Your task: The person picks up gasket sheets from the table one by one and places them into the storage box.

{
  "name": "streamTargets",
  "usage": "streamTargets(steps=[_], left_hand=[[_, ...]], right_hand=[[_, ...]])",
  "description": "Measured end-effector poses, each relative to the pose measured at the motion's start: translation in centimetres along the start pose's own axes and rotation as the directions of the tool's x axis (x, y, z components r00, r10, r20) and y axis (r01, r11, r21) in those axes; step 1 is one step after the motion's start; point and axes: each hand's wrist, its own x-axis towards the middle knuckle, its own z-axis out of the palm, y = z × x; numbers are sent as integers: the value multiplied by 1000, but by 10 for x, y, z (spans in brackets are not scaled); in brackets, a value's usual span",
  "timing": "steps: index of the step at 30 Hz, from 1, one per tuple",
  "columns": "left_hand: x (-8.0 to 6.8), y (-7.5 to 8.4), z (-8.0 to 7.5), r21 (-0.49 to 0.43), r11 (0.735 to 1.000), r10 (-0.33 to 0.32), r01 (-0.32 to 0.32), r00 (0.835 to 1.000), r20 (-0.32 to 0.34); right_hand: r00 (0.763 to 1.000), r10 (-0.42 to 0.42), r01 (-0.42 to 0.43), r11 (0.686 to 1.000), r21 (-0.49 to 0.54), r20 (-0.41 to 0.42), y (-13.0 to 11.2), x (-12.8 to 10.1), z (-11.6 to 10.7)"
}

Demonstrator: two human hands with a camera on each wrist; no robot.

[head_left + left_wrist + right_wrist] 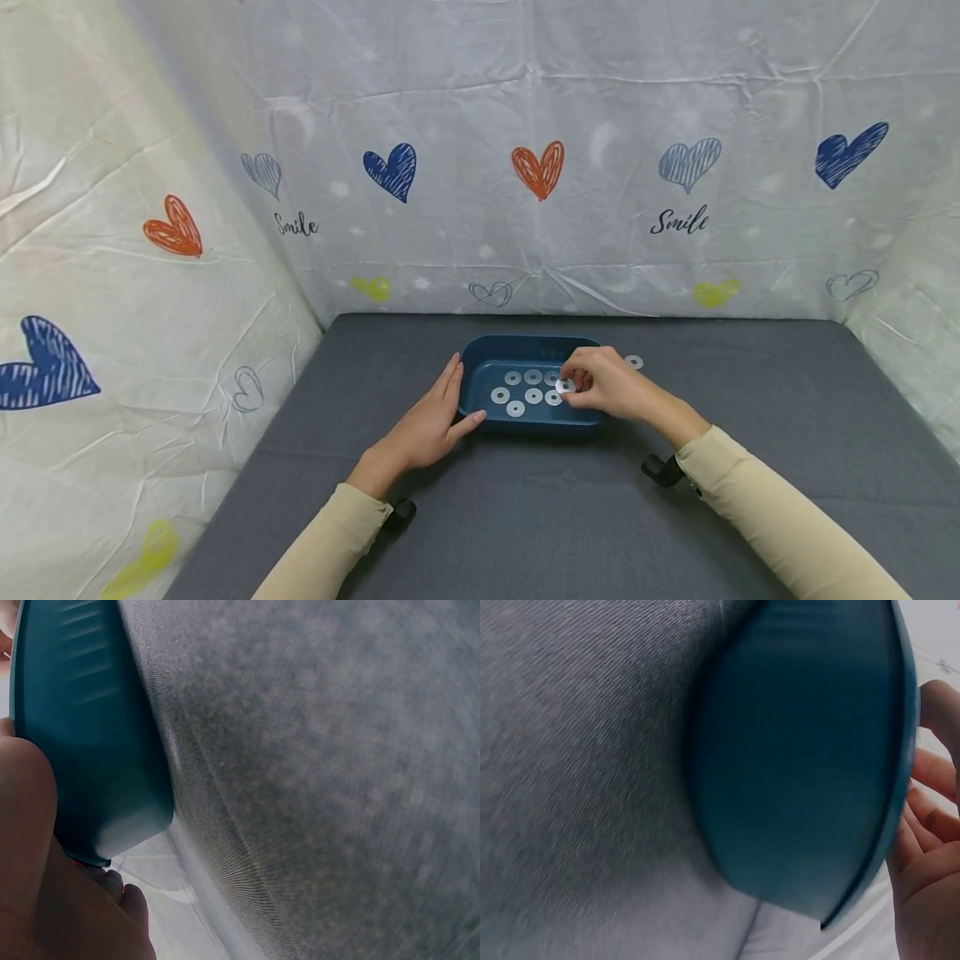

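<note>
Right hand pinches one white washer between thumb and curled fingertips, held just above the right end of the blue tray; left hand lies flat with straight fingers pressed against the tray's left wall, holding nothing, only bracing. Scene from largest down: wrinkled backdrop cloth printed with hearts and the word "Smile" wraps three sides; grey fabric tabletop fills the floor of the view; tray sits at centre, near the far edge. Inside the tray lie several more washers, flat, in two loose rows, mostly apart from one another (exact count uncertain, since the right hand covers the right end). One stray washer lies on the cloth just beside the tray's right rear corner. Left wrist view shows the tray's outer wall touching the palm; right wrist view shows only the tray's underside and rim, with fingers beyond it, washer hidden. Judgement on doing the step well: keep the pinch light and the washer level, lower it close to the tray floor over a bare patch, and keep the left hand firm against the wall so the tray does not slide.
</note>
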Motion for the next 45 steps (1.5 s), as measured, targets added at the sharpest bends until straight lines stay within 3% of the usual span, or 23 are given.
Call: streamTargets(steps=[14, 27, 45], left_hand=[[1, 1, 0, 3, 1000, -1, 1, 1000, 5], [0, 1, 2, -4, 1000, 7, -7, 1000, 12], [0, 0, 0, -3, 1000, -19, 19, 1000, 13]], right_hand=[[985, 3, 0, 1000, -19, 172, 0, 21, 20], [938, 5, 0, 1000, -16, 346, 3, 33, 39], [948, -5, 26, 998, -61, 319, 2, 39, 42]])
